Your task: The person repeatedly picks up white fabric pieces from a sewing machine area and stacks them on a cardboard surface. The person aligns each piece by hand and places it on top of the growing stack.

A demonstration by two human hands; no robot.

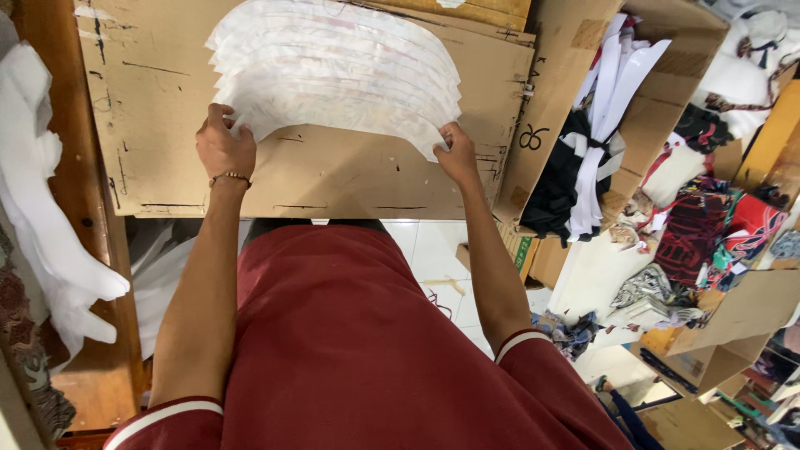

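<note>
Left hand (223,146) and right hand (457,154) each pinch a lower corner of the stack of white curved fabric pieces (333,71), fingers closed on its edges; the stack lies fanned on the cardboard sheet (350,179) covering the table. Judged from the stepped edges, squaring it well means keeping both pinches even and drawing the layers together flat, clear of the cardboard box of clothes (617,125) at right
</note>
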